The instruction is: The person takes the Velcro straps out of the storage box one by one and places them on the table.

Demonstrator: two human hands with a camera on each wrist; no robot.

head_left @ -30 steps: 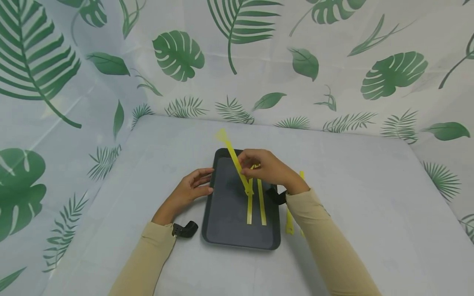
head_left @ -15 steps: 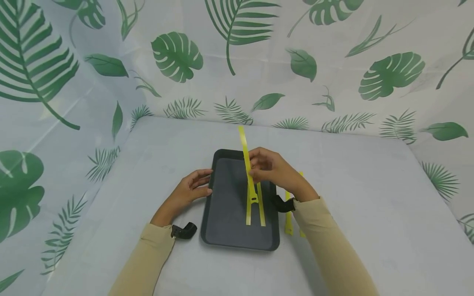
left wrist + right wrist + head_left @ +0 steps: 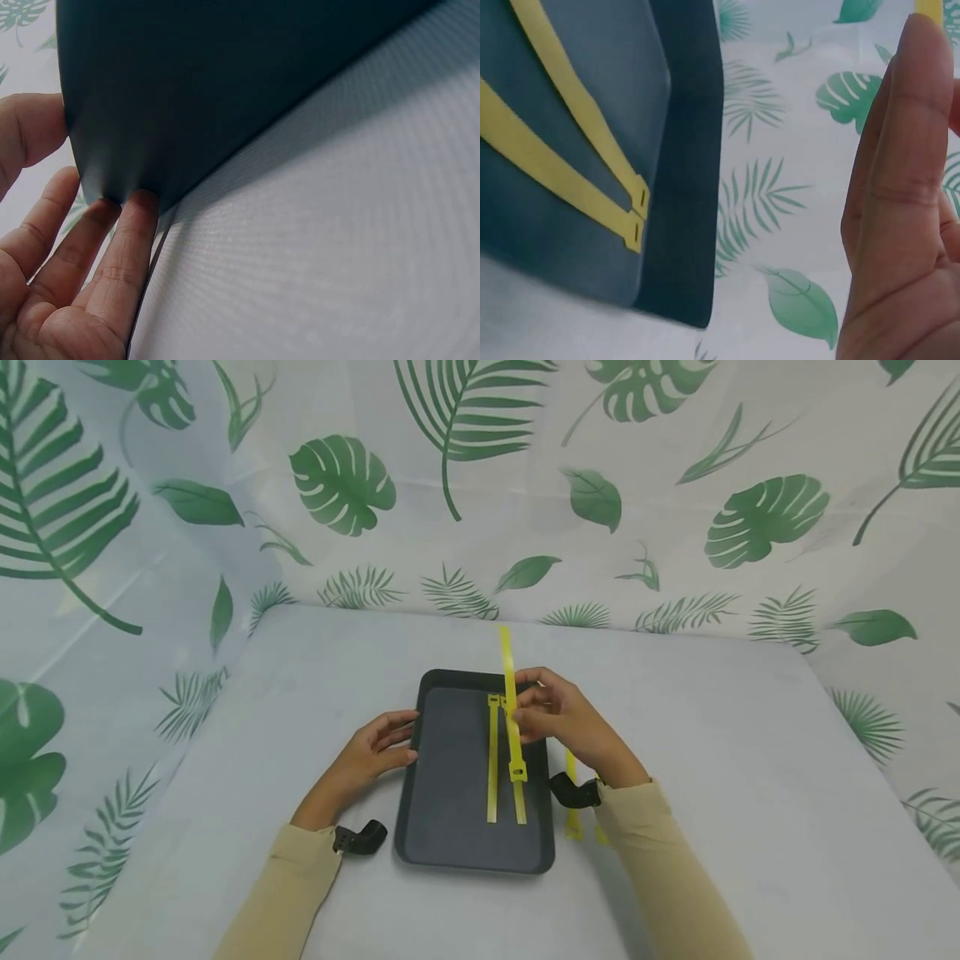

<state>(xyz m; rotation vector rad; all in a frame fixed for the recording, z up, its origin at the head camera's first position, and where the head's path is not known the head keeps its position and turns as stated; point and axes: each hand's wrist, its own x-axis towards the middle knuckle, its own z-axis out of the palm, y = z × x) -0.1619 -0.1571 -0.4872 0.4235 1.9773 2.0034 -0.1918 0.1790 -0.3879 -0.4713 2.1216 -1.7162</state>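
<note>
My right hand (image 3: pixel 561 717) pinches a flat yellow cable strap (image 3: pixel 516 747) over the right side of a dark grey tray (image 3: pixel 450 777). The held strap stands nearly upright, its slotted head down and plain end up. Two more yellow straps lie lengthwise in the tray: the left strap (image 3: pixel 492 768) shows whole, while the right strap (image 3: pixel 521 810) is partly hidden by the held one. In the right wrist view their slotted heads (image 3: pixel 639 196) sit side by side near the tray's end wall. My left hand (image 3: pixel 366 758) touches the tray's left side with extended fingertips (image 3: pixel 139 206).
On the white table (image 3: pixel 330 660), right of the tray, lie a yellow strap (image 3: pixel 572 822) and another yellow strap (image 3: pixel 602 835), both partly hidden by my right wrist and sleeve. A leaf-printed cloth (image 3: pixel 480 485) rises behind and at the left.
The held strap has swung from a leftward slant to nearly upright, and my right hand has shifted rightward over the tray. My left hand stays at the tray's side. The head view has shifted slightly.
</note>
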